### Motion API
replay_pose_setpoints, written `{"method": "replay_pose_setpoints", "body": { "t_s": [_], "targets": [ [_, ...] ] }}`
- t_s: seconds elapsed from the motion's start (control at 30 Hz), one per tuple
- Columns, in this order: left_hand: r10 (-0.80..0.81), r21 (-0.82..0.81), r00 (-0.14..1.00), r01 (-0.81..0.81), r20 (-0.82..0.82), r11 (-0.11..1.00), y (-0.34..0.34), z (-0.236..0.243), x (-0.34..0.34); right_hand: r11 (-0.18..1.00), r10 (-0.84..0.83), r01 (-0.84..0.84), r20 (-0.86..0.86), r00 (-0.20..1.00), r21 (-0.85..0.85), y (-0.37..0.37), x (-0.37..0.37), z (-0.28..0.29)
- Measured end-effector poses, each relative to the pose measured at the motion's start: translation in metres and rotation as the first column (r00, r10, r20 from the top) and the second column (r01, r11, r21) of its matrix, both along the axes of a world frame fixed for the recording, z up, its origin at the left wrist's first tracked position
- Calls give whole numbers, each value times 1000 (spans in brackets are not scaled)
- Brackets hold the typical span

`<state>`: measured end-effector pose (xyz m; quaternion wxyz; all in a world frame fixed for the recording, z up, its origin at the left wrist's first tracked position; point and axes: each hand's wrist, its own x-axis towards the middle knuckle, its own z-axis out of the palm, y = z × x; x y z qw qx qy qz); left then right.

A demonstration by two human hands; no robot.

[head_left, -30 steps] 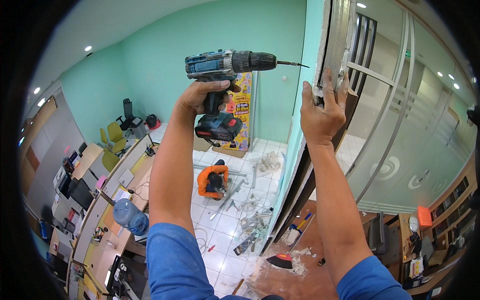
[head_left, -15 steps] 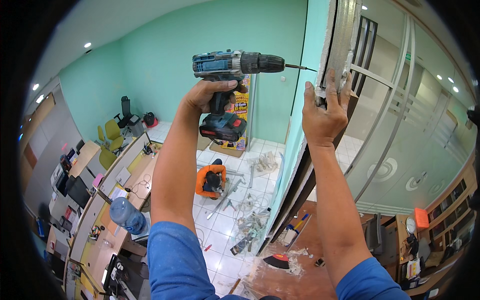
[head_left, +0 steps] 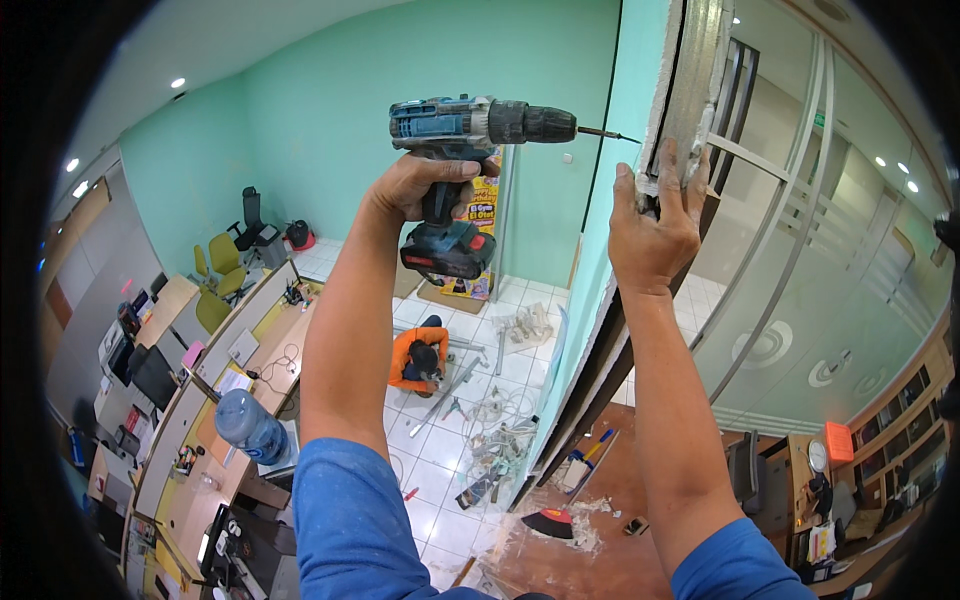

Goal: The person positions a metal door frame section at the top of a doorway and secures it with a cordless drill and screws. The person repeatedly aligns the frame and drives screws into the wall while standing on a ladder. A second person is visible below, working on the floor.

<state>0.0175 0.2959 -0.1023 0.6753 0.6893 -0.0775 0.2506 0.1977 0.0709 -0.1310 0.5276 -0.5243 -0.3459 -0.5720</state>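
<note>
The left hand [head_left: 430, 185] grips a cordless drill driver [head_left: 440, 122] by its handle [head_left: 440, 205], level in the air, while the right hand [head_left: 655, 240] lies with extended fingers [head_left: 668, 190] against a metal stud [head_left: 692, 85] at the mint-green wall's [head_left: 640, 60] end, whether pinching it I cannot tell. The stud stands exposed, with no finished fastening discernible; the bit [head_left: 605, 133] ends near the wall's edge, contact unclear. The drill looks blue, black and scuffed, its battery pack [head_left: 447, 250] marked red.
</note>
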Motion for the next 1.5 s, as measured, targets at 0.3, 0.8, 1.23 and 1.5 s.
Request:
{"method": "replay_pose_setpoints", "body": {
  "t_s": [0.3,0.8,1.23,1.5],
  "targets": [
    [37,74,996,-32,-79,997,-6,4,11,1000,-14,13,23,1000,7,0,-2,1],
    [5,-168,997,8,75,986,-27,-70,17,999,20,-21,22,1000,46,2,0,-2],
    [-17,-663,1000,14,2,749,-146,-228,-44,989,71,-75,38,997,124,-2,-8,-2],
    [71,-818,991,54,116,573,-228,-257,-118,998,7,-13,82,997,68,-8,-9,1]
  ]
}}
